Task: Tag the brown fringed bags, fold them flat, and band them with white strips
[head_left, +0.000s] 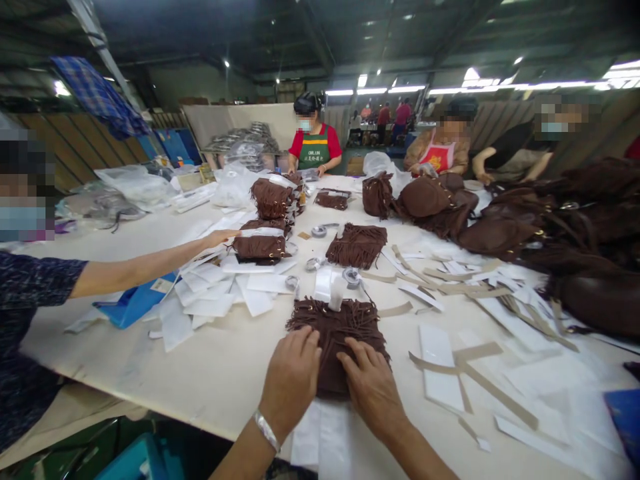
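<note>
The brown fringed bag (345, 327) lies flat on the counter (195, 387) right before the worker, its near edge over white paper (320, 433). The right hand (375, 387) rests on it with fingers spread, gripping nothing. The left hand (294, 365) touches the opposite side, fingers gently bent and close together; I can't tell whether it pinches the edge. Another fringed bag (357, 245) lies just beyond, and tan strips (493, 390) litter the right.

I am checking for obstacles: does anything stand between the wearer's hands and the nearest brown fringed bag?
Nothing visible does: the left hand and right hand both rest directly on the brown fringed bag.
</note>
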Motion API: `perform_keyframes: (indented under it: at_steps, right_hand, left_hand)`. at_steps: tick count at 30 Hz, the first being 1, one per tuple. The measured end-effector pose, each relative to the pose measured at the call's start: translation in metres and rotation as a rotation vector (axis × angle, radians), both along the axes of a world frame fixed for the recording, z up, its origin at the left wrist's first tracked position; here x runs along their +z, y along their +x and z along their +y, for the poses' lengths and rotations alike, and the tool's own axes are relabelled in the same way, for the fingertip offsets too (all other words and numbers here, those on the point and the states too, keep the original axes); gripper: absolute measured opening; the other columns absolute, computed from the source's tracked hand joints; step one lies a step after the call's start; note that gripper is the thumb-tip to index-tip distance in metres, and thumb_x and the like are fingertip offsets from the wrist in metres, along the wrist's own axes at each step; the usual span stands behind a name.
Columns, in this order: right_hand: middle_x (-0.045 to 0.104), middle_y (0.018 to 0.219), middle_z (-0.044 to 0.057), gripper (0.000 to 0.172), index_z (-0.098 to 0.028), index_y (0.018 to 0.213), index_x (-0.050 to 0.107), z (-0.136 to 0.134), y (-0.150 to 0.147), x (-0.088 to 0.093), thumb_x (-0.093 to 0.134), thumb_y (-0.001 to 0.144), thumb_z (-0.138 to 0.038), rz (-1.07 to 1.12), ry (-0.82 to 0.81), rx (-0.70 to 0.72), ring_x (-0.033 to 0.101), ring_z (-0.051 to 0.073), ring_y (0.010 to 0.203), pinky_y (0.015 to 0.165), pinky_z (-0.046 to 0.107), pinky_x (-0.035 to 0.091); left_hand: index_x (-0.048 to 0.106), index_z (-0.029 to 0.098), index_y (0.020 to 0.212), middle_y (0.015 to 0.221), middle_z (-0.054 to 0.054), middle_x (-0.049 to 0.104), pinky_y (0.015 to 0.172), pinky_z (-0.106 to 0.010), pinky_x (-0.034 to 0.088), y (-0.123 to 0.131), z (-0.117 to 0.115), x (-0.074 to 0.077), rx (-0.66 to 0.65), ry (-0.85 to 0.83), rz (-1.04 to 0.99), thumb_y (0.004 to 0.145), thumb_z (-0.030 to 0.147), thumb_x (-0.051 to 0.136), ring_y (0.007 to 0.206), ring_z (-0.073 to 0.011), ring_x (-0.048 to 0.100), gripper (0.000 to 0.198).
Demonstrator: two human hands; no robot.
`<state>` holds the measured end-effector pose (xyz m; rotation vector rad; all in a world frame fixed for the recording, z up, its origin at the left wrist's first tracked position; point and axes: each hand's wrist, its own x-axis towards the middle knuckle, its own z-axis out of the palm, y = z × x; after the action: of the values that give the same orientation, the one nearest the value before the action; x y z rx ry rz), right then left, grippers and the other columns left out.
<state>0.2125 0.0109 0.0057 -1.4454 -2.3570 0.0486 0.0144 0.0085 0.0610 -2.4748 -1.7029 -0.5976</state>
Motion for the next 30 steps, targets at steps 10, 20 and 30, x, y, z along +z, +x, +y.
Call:
perform_keyframes:
  at_steps: [10,20,30]
  right_hand:
    - [0.019,0.156,0.02,0.055,-0.011,0.136,0.051,0.048,-0.002,-0.014,0.043,0.093,-0.045,-0.213,-0.075,-0.368,0.017,0.038,0.142,0.109,0.057,0.02]
    - [0.018,0.157,0.019,0.047,-0.011,0.137,0.049,0.042,0.001,0.031,0.041,0.095,-0.032,-0.124,0.146,-0.404,0.017,0.038,0.143,0.108,0.056,0.025]
    - [0.044,0.146,0.014,0.046,-0.014,0.137,0.052,0.058,-0.009,-0.038,0.041,0.096,-0.033,-0.261,-0.025,-0.18,0.038,0.03,0.135,0.106,0.044,0.034]
  left_hand:
    - [0.057,0.016,0.124,0.126,-0.011,0.06,0.107,-0.052,0.029,0.009,0.019,-0.041,-0.337,-0.136,0.194,0.095,0.032,0.043,0.128,-0.0296,0.041,0.036]
    - [0.055,0.004,0.127,0.15,-0.024,0.032,0.107,-0.064,0.025,0.012,0.006,-0.012,0.4,-0.057,0.102,0.091,0.041,0.046,0.138,-0.0434,0.027,0.052]
    - [0.053,0.013,0.134,0.144,-0.015,0.046,0.115,-0.061,0.014,0.029,0.075,-0.052,-0.089,-0.209,0.196,0.093,0.047,0.04,0.137,-0.0355,0.032,0.055]
